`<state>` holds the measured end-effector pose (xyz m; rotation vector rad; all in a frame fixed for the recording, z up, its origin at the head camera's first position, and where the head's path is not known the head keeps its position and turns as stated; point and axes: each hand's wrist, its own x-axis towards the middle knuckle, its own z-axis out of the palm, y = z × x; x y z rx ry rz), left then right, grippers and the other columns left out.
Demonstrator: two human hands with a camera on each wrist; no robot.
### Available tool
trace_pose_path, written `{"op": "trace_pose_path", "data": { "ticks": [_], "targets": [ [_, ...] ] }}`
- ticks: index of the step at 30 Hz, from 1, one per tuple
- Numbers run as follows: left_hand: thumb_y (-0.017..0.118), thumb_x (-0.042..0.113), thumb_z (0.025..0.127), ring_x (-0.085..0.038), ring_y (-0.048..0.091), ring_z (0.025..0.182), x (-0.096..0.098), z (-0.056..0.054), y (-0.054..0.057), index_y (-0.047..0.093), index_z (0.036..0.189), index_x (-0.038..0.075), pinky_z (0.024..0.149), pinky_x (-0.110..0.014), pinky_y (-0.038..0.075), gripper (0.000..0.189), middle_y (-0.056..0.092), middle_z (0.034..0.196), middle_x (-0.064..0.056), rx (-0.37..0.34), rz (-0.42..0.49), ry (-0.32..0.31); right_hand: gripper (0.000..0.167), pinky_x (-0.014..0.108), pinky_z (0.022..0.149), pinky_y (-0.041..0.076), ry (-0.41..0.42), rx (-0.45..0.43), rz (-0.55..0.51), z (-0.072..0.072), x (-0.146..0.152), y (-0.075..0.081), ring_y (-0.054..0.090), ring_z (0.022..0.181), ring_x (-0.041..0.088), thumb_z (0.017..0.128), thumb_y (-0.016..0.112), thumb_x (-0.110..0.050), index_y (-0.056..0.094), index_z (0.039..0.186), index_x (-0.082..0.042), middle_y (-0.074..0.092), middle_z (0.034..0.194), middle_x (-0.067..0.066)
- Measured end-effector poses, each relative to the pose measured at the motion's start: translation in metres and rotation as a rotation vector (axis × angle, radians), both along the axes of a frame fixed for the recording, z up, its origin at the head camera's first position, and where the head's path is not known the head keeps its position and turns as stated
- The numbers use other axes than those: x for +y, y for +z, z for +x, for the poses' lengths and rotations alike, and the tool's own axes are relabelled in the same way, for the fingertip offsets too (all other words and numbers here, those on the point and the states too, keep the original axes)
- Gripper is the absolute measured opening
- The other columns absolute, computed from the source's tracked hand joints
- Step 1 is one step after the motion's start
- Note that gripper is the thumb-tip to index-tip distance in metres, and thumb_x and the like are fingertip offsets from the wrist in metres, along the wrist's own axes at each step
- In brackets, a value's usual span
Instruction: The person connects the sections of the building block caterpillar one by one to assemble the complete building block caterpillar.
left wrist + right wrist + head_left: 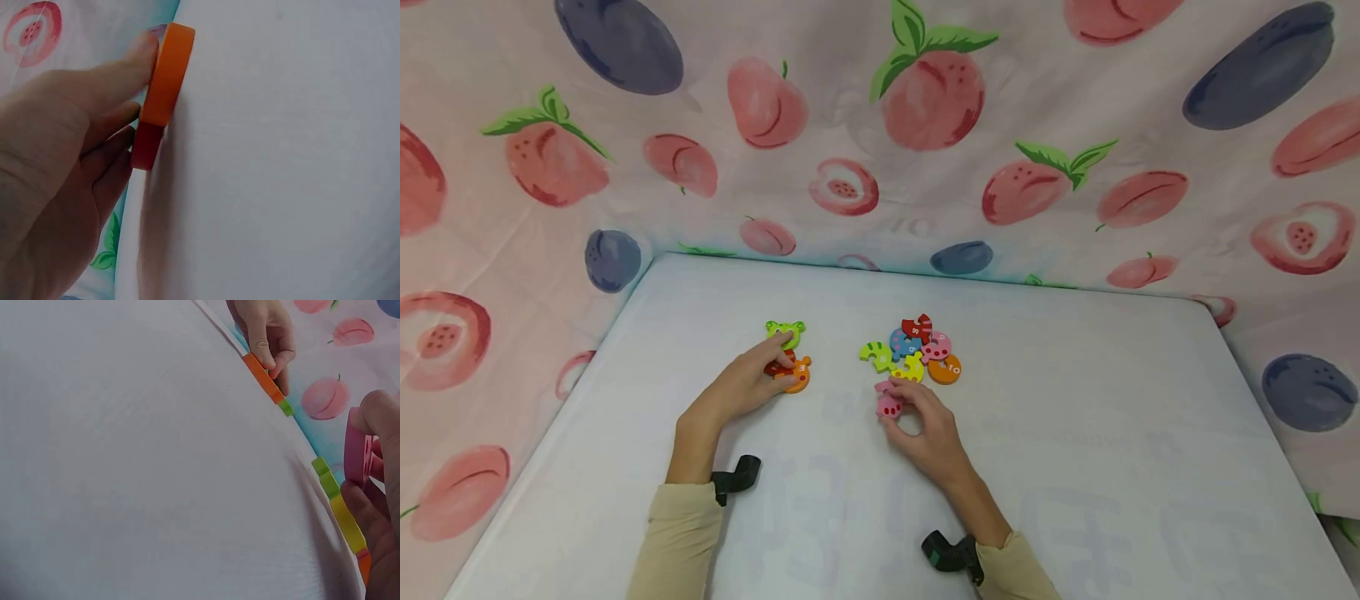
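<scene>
My right hand (934, 433) pinches a flat pink, red-spotted piece (889, 407) between thumb and finger, just beside a flat yellow piece (910, 367). My left hand (742, 387), fingers loosely extended, touches a lime-green frog-head piece (793, 328) and an orange round-eared piece (803, 376) on the white counter (1075, 433).

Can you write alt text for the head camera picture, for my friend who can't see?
A person's right hand pinches a pink spotted piece beside a colorful cluster of pieces on a white tabletop. The left hand touches a green piece and an orange piece.
</scene>
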<state>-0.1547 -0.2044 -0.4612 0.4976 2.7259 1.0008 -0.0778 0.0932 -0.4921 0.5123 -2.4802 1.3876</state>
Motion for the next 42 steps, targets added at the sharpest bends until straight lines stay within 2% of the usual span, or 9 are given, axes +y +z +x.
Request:
{"op": "trace_pose_path", "data": {
  "ticks": [6,10,12,20,23,28,30,35,42],
  "targets": [
    [0.080,0.039,0.078,-0.025,0.040,0.140,0.000,0.000,-0.002,0.051,0.133,0.008,0.118,-0.047,0.030,0.069,0.063,0.120,-0.003,0.027,-0.014,0.027,0.042,0.030,0.091,0.056,0.018,0.007,-0.043,-0.002,-0.002,-0.001,0.062,0.115,0.015,0.081,0.078,-0.012,0.063,0.119,-0.015,0.062,0.130,0.001],
    [0.081,0.038,0.077,-0.026,0.036,0.143,0.000,0.000,-0.001,0.058,0.120,0.010,0.118,-0.048,0.029,0.057,0.059,0.128,-0.005,0.038,-0.011,0.032,0.045,0.032,0.086,0.058,0.024,0.010,-0.087,-0.004,-0.005,0.001,0.063,0.113,0.016,0.081,0.078,-0.014,0.062,0.123,-0.015,0.063,0.128,0.002],
    [0.081,0.037,0.077,-0.027,0.035,0.143,0.000,0.000,0.000,0.058,0.121,0.009,0.118,-0.049,0.028,0.058,0.059,0.129,-0.007,0.042,-0.008,0.028,0.048,0.031,0.084,0.058,0.020,-0.003,-0.094,-0.005,-0.007,0.003,0.063,0.113,0.016,0.082,0.078,-0.016,0.061,0.126,-0.016,0.063,0.128,0.001],
    [0.082,0.034,0.077,-0.030,0.031,0.146,-0.001,0.001,-0.002,0.063,0.099,0.011,0.118,-0.050,0.028,0.038,0.044,0.150,-0.009,0.050,0.001,0.020,0.051,0.027,0.086,0.057,0.068,-0.102,-0.094,-0.015,-0.017,0.008,0.061,0.115,0.019,0.082,0.076,-0.009,0.058,0.130,-0.011,0.059,0.129,0.005],
    [0.082,0.034,0.076,-0.030,0.029,0.147,-0.001,0.001,-0.003,0.064,0.096,0.012,0.118,-0.050,0.028,0.035,0.042,0.152,-0.009,0.049,0.005,0.015,0.052,0.026,0.088,0.057,0.108,-0.145,-0.072,-0.022,-0.026,0.010,0.060,0.115,0.019,0.082,0.075,-0.008,0.057,0.131,-0.008,0.058,0.130,0.005],
    [0.079,0.037,0.079,-0.027,0.033,0.145,-0.002,0.001,-0.005,0.060,0.123,0.009,0.118,-0.050,0.029,0.055,0.054,0.138,-0.005,0.041,0.016,0.008,0.052,0.029,0.094,0.055,0.148,-0.196,-0.001,-0.041,-0.048,0.012,0.056,0.118,0.017,0.083,0.072,-0.011,0.057,0.133,-0.010,0.056,0.133,0.003],
    [0.077,0.037,0.082,-0.026,0.032,0.145,-0.003,0.000,-0.006,0.060,0.124,0.010,0.118,-0.050,0.028,0.052,0.053,0.138,-0.004,0.035,0.025,0.001,0.051,0.032,0.098,0.053,0.162,-0.201,0.018,-0.049,-0.058,0.011,0.055,0.120,0.018,0.084,0.070,-0.011,0.056,0.133,-0.010,0.055,0.134,0.004],
    [0.070,0.029,0.089,-0.028,0.026,0.148,-0.004,-0.001,-0.007,0.065,0.099,0.013,0.119,-0.050,0.028,0.019,0.040,0.153,-0.006,0.045,0.054,-0.032,0.048,0.037,0.107,0.046,0.204,-0.206,0.041,-0.071,-0.081,0.005,0.054,0.125,0.019,0.087,0.065,-0.012,0.055,0.133,-0.009,0.055,0.136,0.006],
    [0.069,0.025,0.090,-0.031,0.026,0.148,-0.008,0.001,-0.008,0.063,0.091,0.014,0.118,-0.051,0.028,0.013,0.036,0.156,-0.008,0.047,0.061,-0.036,0.047,0.041,0.111,0.042,0.215,-0.210,0.035,-0.085,-0.099,0.000,0.050,0.128,0.022,0.086,0.063,-0.011,0.056,0.132,-0.008,0.055,0.137,0.007]
  ]
}}
